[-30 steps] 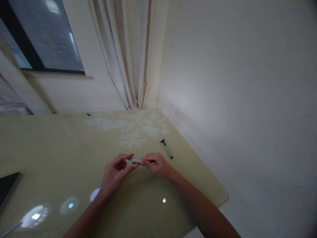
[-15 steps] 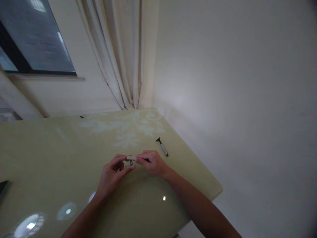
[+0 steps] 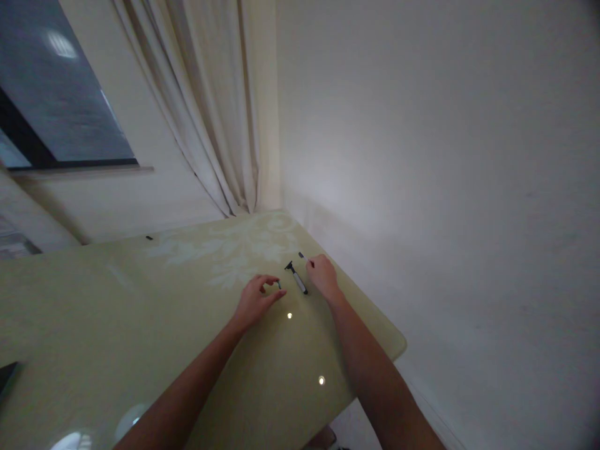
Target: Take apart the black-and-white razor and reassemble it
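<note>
A razor (image 3: 297, 279) with a dark head and pale handle lies on the yellow-green table (image 3: 140, 312) between my hands. My left hand (image 3: 255, 300) rests just left of it, thumb and forefinger pinched on a tiny dark piece (image 3: 279, 285). My right hand (image 3: 322, 275) sits to the razor's right, near the table's far edge, its fingers closed on a second razor handle whose tip (image 3: 302, 255) pokes out toward the wall.
The table meets a white wall (image 3: 422, 156) on the right and a cream curtain (image 3: 215, 106) at the far corner. A window (image 3: 56, 106) is at upper left. A small dark bit (image 3: 149, 238) lies far left; a dark flat object (image 3: 7, 375) shows at the left edge.
My hands have separated and moved forward to either side of the lying razor. The small piece stays with my left hand, the handle with my right.
</note>
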Motion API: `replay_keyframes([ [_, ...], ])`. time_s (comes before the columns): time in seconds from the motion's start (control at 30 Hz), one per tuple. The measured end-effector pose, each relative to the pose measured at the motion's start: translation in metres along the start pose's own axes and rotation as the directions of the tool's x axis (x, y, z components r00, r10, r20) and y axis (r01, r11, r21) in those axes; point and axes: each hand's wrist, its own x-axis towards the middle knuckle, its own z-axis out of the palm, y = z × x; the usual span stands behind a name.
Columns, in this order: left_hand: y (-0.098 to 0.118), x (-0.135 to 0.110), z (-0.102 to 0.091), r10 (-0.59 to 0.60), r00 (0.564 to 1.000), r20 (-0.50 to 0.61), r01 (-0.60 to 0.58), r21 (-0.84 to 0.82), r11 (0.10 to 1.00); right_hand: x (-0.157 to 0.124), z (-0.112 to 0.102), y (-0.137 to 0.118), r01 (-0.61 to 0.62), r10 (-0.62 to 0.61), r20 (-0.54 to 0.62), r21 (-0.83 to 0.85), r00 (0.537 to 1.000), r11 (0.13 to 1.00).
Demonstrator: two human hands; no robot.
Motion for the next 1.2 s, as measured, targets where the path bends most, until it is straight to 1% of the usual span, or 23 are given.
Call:
replay_keyframes([
  [0.07, 0.006, 0.014, 0.014, -0.065, 0.998, 0.0, 0.065, 0.106, 0.992, -0.001, 0.002, 0.001, -0.007, 0.008, 0.02, -0.044, 1.0, 0.999],
  [0.13, 0.009, 0.02, 0.022, -0.117, 0.993, -0.025, 0.12, 0.228, 0.966, -0.001, 0.004, 0.001, -0.01, 0.012, 0.028, -0.063, 1.0, 0.998],
  [0.2, 0.009, 0.02, 0.026, -0.135, 0.99, -0.049, 0.144, 0.322, 0.936, 0.001, 0.007, 0.003, -0.01, 0.012, 0.029, -0.063, 1.0, 0.998],
  [0.27, 0.008, 0.016, 0.027, -0.137, 0.989, -0.057, 0.148, 0.371, 0.917, 0.003, 0.009, 0.005, -0.009, 0.011, 0.028, -0.052, 1.0, 0.999],
  [0.33, 0.005, 0.012, 0.025, -0.143, 0.988, -0.057, 0.154, 0.385, 0.91, 0.004, 0.01, 0.006, -0.019, 0.019, 0.021, -0.038, 1.0, 0.999],
  [0.43, 0.003, 0.009, 0.022, -0.151, 0.987, -0.048, 0.158, 0.381, 0.911, 0.005, 0.009, 0.006, -0.024, 0.023, -0.025, -0.021, 0.999, 0.999],
  [0.6, 0.003, 0.01, 0.024, -0.121, 0.992, -0.035, 0.125, 0.383, 0.915, 0.0, 0.005, -0.001, 0.039, -0.039, -0.056, -0.008, 0.998, 0.999],
  [0.67, 0.002, 0.011, 0.025, -0.101, 0.995, -0.027, 0.104, 0.355, 0.929, -0.003, 0.004, -0.005, 0.071, -0.072, -0.062, -0.026, 0.995, 0.997],
  [0.73, -0.002, 0.011, 0.021, -0.067, 0.998, -0.013, 0.068, 0.291, 0.954, -0.007, 0.006, -0.009, 0.112, -0.114, -0.051, -0.04, 0.992, 0.993],
  [0.8, -0.011, 0.008, 0.008, -0.02, 1.0, -0.015, 0.023, 0.222, 0.975, -0.01, 0.009, -0.012, 0.147, -0.147, -0.017, -0.035, 0.989, 0.989],
  [0.83, -0.018, 0.004, -0.002, 0.001, 1.0, -0.026, 0.005, 0.2, 0.98, -0.011, 0.011, -0.013, 0.158, -0.158, -0.001, -0.03, 0.987, 0.987],
  [0.9, -0.037, -0.008, -0.032, 0.009, 0.997, -0.074, 0.008, 0.232, 0.973, -0.013, 0.015, -0.015, 0.173, -0.172, 0.033, -0.032, 0.985, 0.984],
  [0.93, -0.048, -0.016, -0.049, -0.004, 0.996, -0.093, 0.028, 0.259, 0.965, -0.014, 0.017, -0.016, 0.182, -0.18, 0.051, -0.038, 0.982, 0.983],
  [1.0, -0.072, -0.037, -0.085, -0.075, 0.989, -0.13, 0.114, 0.327, 0.938, -0.015, 0.021, -0.019, 0.208, -0.205, 0.086, -0.033, 0.975, 0.978],
  [1.07, -0.093, -0.061, -0.115, -0.144, 0.976, -0.164, 0.199, 0.395, 0.897, -0.018, 0.025, -0.025, 0.249, -0.25, 0.105, 0.023, 0.963, 0.968],
  [1.1, -0.101, -0.071, -0.125, -0.164, 0.967, -0.195, 0.233, 0.416, 0.879, -0.02, 0.027, -0.029, 0.275, -0.281, 0.106, 0.069, 0.954, 0.959],
  [1.13, -0.108, -0.08, -0.133, -0.158, 0.966, -0.206, 0.233, 0.421, 0.877, -0.023, 0.03, -0.035, 0.303, -0.316, 0.104, 0.121, 0.943, 0.945],
  [1.2, -0.116, -0.092, -0.139, -0.129, 0.968, -0.213, 0.208, 0.409, 0.888, -0.03, 0.037, -0.051, 0.362, -0.391, 0.106, 0.221, 0.914, 0.906],
])
